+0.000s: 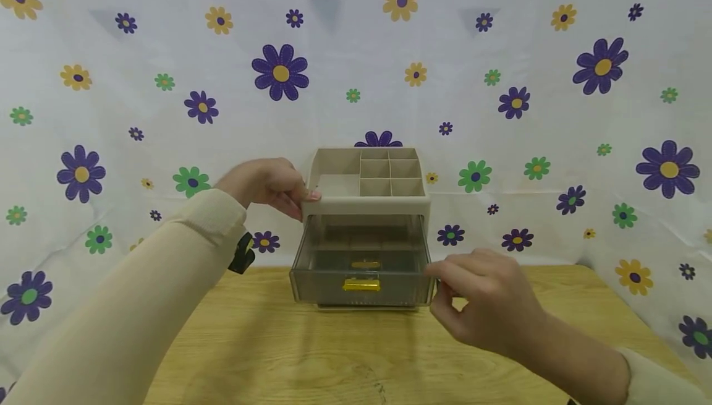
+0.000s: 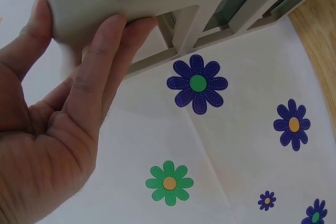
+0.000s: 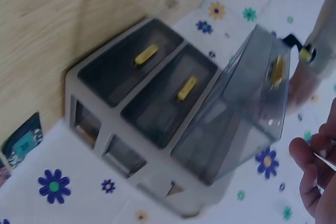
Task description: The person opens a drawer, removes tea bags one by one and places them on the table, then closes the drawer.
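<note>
A beige tabletop drawer organizer (image 1: 364, 206) stands on the table, its top tray split into compartments. The top drawer (image 1: 328, 286), see-through grey with a gold handle (image 1: 361, 285), is pulled out; nothing shows inside it. Two lower drawers (image 3: 165, 95) are closed. My left hand (image 1: 275, 185) grips the organizer's upper left edge, thumb on the top front and fingers against the side. Near the drawer's front right corner is my right hand (image 1: 489, 300), its fingers loosely bent and holding nothing. In the right wrist view those fingers (image 3: 307, 156) are apart from the drawer.
The organizer rests on a wooden table (image 1: 278, 355) before a white flowered cloth (image 1: 356, 34). A dark teal patterned item (image 3: 23, 140) lies off the organizer's right side in the right wrist view. On the left wrist is a black device (image 1: 241, 253).
</note>
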The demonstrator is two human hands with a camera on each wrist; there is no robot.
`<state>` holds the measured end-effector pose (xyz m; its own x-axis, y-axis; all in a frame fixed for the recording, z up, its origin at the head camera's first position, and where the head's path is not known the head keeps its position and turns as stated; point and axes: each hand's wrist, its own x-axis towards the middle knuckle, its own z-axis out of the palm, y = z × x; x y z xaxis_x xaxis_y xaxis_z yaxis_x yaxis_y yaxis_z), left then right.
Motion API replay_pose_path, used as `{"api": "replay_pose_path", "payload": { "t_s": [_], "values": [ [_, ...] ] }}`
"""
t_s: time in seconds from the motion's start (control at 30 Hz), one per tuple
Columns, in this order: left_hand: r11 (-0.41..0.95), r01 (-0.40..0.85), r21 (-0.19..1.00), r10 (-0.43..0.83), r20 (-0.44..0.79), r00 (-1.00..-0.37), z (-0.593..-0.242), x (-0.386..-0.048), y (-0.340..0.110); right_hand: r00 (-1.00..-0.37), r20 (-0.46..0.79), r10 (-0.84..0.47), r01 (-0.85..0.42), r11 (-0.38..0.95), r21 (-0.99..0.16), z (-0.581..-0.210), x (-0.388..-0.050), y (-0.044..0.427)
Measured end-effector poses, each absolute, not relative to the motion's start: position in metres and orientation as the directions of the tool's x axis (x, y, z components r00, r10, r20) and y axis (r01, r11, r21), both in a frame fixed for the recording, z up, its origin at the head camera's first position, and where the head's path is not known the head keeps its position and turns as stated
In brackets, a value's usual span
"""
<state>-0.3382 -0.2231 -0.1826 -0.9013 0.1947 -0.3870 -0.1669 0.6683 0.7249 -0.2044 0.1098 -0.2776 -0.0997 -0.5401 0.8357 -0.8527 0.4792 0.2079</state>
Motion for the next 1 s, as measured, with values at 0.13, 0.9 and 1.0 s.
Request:
{"api": "replay_pose_path", "payload": {
  "t_s": [0.13,0.9,1.0],
  "values": [
    [0.660,-0.173,0.731,0.193,-0.388,-0.901,-0.184,-0.338,-0.223,-0.063,0.796,-0.601,-0.819,0.487,0.303,-0.281,-0.197,0.095],
    [0.661,-0.175,0.730,0.195,-0.393,-0.899,-0.182,-0.339,-0.223,0.097,0.649,-0.755,-0.615,0.467,0.635,-0.302,-0.221,0.048],
    [0.658,-0.184,0.730,0.190,-0.397,-0.898,-0.182,-0.340,-0.222,0.096,0.644,-0.759,-0.614,0.464,0.638,-0.301,-0.225,0.049]
  ]
}}
